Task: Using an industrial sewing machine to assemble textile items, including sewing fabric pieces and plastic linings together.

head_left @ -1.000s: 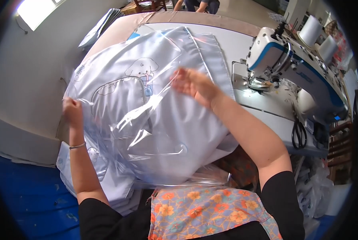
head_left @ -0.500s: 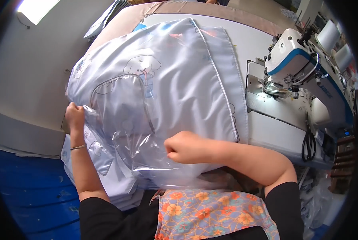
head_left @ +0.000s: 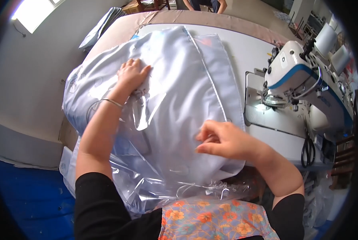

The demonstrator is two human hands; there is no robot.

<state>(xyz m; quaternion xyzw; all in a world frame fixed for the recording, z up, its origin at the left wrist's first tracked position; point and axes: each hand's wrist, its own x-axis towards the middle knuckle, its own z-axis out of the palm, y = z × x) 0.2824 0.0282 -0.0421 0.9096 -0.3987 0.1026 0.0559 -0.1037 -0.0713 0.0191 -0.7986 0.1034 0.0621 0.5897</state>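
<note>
A large sheet of pale, shiny printed fabric [head_left: 179, 92] is spread over the table, with a white piped seam along its right side. On it rests my left hand [head_left: 133, 75], flat with fingers apart. Farther right and nearer to me, my right hand [head_left: 227, 140] hovers over or just touches the fabric. Its fingers are loosely curled and the thumb stands apart, with nothing visible between them. Clear plastic film [head_left: 147, 188] lies crumpled along the near part of the fabric and hangs toward my flowered apron [head_left: 215, 218].
A white and blue sewing machine [head_left: 295, 72] stands at the right with its lamp lit. Black scissors [head_left: 308, 152] hang by the table's right edge. Thread cones [head_left: 325, 39] are behind the machine. Another person [head_left: 205, 5] sits beyond the table. Blue floor covering [head_left: 27, 200] lies left.
My left hand has let go of the fabric's left edge and moved up and right onto its surface. My right hand has moved right and loosened from a fist. The fabric's left part lies flatter.
</note>
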